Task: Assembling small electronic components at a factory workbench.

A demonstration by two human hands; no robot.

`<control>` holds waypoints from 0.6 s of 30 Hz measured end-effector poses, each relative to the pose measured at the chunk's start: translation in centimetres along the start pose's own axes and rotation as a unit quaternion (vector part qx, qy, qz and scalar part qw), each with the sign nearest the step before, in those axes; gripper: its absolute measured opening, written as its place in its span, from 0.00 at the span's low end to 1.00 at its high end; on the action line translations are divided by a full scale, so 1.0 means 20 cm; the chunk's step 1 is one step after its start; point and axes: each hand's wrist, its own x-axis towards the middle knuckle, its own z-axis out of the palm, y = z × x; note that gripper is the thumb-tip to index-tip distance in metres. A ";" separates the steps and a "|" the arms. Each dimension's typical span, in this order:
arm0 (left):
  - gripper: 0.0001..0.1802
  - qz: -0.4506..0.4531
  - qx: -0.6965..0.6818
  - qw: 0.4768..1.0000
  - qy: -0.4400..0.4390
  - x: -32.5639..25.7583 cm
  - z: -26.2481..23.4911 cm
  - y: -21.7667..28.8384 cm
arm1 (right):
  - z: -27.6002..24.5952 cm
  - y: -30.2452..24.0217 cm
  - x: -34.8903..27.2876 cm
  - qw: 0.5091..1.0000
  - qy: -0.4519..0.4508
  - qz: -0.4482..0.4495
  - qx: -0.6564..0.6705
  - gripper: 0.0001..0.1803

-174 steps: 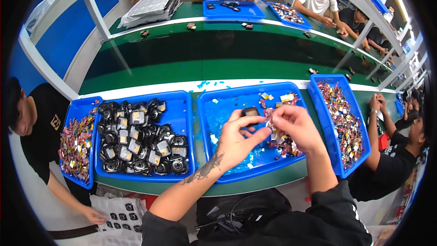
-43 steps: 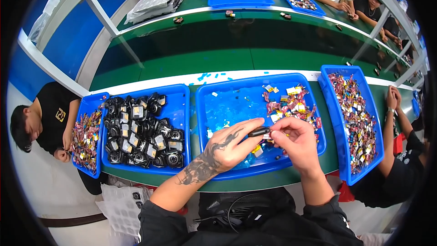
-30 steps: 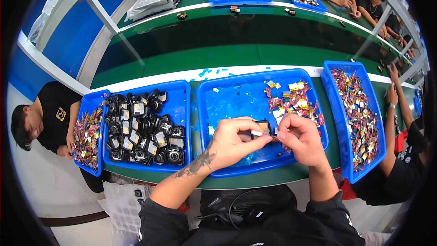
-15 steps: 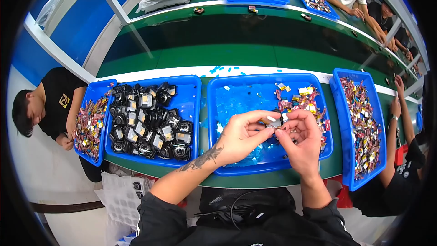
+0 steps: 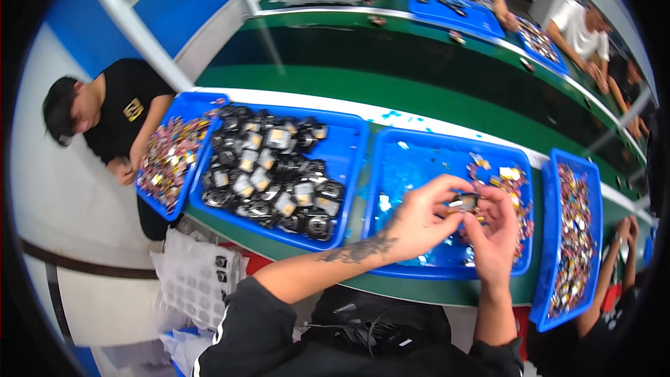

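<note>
My left hand (image 5: 427, 215) and my right hand (image 5: 497, 237) meet over the right part of a blue tray (image 5: 371, 188). Pinched between their fingertips is a small dark electronic part (image 5: 467, 201) with a pale strip at its left side. Fingers cover much of it, so its exact kind is unclear. Under and beside my right hand, inside that tray, lies a pile of small red, yellow and silver components (image 5: 513, 180). Bits of translucent blue film (image 5: 412, 160) are scattered over the tray's left part.
To the left, a blue tray (image 5: 354, 167) holds many black round-faced housings (image 5: 269, 178). Narrow trays of small components (image 5: 174, 153) (image 5: 576, 230) stand at both ends. A green conveyor belt (image 5: 335, 73) runs behind. Co-workers sit at left, right and across.
The view has swung, so trays and bench now lie tilted and farther right. My hands still pinch the part together, now turned to show more dark surface. A person across has spread their arms.
</note>
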 end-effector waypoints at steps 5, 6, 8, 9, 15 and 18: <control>0.26 0.130 0.496 0.852 0.107 -0.01 -0.27 0.18 | -0.21 -0.05 0.44 0.990 -0.013 -0.064 -0.129 0.26; 0.23 0.015 0.636 0.756 0.155 -0.02 -0.38 0.22 | -0.27 0.01 0.64 0.984 0.004 -0.051 -0.173 0.27; 0.14 0.185 0.854 0.425 0.235 -0.10 -0.80 0.00 | -0.41 0.08 0.99 0.955 0.094 -0.035 -0.281 0.28; 0.14 0.032 0.749 0.611 0.254 -0.03 -0.89 0.06 | -0.49 0.16 1.13 0.925 0.139 -0.013 -0.354 0.30; 0.15 0.107 0.817 0.541 0.168 -0.03 -0.94 0.17 | -0.66 0.34 1.26 0.905 0.130 0.095 -0.393 0.32; 0.15 0.000 0.744 0.641 0.188 0.02 -0.85 0.24 | -0.69 0.20 1.11 0.878 0.155 0.000 -0.453 0.18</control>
